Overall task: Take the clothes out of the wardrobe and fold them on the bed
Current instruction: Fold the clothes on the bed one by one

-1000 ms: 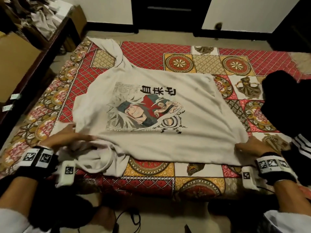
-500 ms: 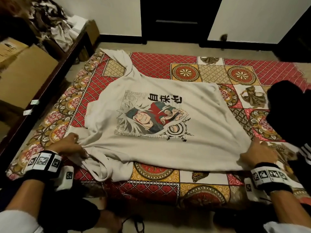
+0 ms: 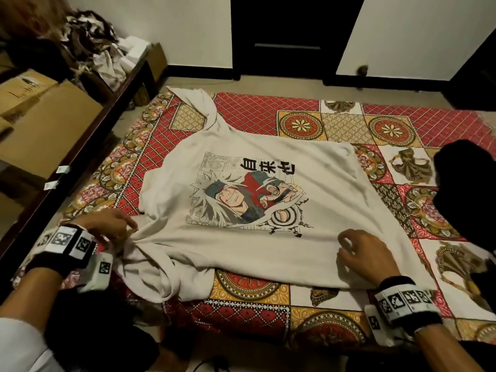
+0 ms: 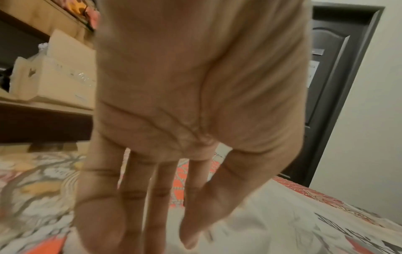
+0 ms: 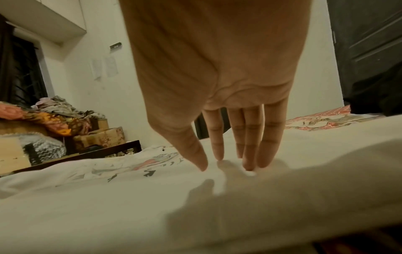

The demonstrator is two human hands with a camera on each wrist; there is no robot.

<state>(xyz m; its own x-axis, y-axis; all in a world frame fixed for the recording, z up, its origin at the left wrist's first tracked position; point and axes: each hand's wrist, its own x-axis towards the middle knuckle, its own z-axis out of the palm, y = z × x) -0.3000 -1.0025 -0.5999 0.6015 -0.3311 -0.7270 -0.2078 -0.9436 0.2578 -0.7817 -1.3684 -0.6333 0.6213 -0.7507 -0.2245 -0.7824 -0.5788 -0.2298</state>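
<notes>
The bed [image 3: 268,116] with its patterned red cover fills the frame centre. A white printed T-shirt [image 3: 268,248] lies spread flat on it, centre frame. A black garment [image 3: 467,189] sits at the right edge. Lower right, the right hand [image 3: 362,253] rests spread on the shirt, fingertips [image 5: 248,165] touching cloth. Lower left, the left hand [image 3: 110,226] lies with straight fingers [image 4: 102,214] at the bunched sleeve.

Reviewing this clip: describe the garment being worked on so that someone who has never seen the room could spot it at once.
On the bed with the red and gold patterned cover, a white T-shirt lies spread flat, print side up. Unlike the dark clothes at the bed's right edge, it bears a cartoon figure with black characters.
</notes>
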